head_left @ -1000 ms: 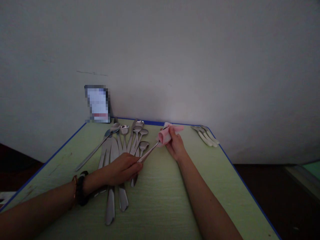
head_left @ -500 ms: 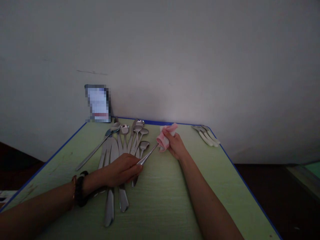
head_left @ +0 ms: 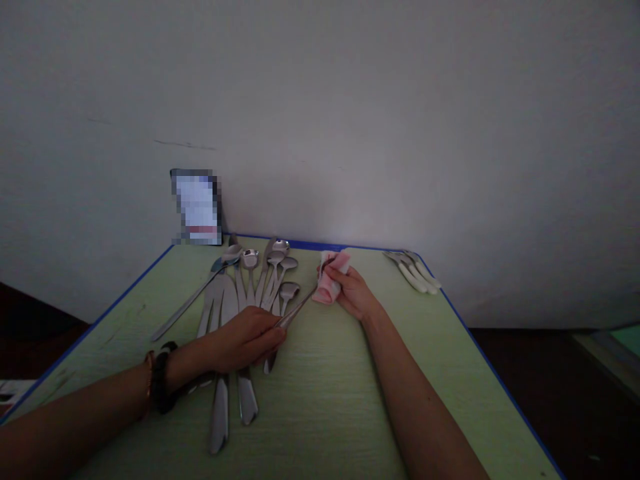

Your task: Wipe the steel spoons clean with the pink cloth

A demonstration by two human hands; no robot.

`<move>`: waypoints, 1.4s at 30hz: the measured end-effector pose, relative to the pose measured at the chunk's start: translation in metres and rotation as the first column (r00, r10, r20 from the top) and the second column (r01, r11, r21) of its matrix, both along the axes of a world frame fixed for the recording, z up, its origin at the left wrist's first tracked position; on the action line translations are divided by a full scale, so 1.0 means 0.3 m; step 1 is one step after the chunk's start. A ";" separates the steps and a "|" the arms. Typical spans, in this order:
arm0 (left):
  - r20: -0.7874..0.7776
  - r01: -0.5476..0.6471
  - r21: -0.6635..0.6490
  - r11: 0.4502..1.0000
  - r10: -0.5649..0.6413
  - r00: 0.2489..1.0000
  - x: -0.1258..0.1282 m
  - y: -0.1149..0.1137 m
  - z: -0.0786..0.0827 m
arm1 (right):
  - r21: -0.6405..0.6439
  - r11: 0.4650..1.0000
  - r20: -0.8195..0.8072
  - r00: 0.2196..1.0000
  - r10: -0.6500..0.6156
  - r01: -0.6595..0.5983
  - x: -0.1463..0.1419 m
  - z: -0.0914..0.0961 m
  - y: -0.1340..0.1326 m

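Observation:
My left hand (head_left: 245,340) is closed on the handle of a metal utensil (head_left: 299,311) that slants up to the right. Its far end is buried in a pink cloth (head_left: 330,280), so I cannot tell what kind of utensil it is. My right hand (head_left: 353,293) pinches that cloth around the tip. Both hands hover just above the green table (head_left: 325,400), near its middle.
Several steel spoons and knives (head_left: 240,293) lie fanned out on the table's left half, partly under my left hand. A few white-handled utensils (head_left: 414,270) lie at the far right corner. A blurred card (head_left: 197,207) leans against the wall. The table has blue edges.
The pink cloth and my right hand have slid slightly back along the utensil toward me, and the cloth is bunched tighter. My left hand has stayed in place.

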State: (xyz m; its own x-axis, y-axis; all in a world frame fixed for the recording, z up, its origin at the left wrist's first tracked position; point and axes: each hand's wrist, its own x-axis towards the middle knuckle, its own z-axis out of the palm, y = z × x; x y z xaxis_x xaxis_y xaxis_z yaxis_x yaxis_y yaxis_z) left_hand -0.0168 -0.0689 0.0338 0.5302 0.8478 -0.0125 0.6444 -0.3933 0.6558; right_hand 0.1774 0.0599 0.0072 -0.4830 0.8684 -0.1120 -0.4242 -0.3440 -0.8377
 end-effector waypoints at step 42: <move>-0.063 0.008 0.088 0.996 -0.002 0.998 0.015 0.008 -0.018 | -0.063 0.997 -0.061 0.997 -0.055 0.051 -0.010 0.004 0.007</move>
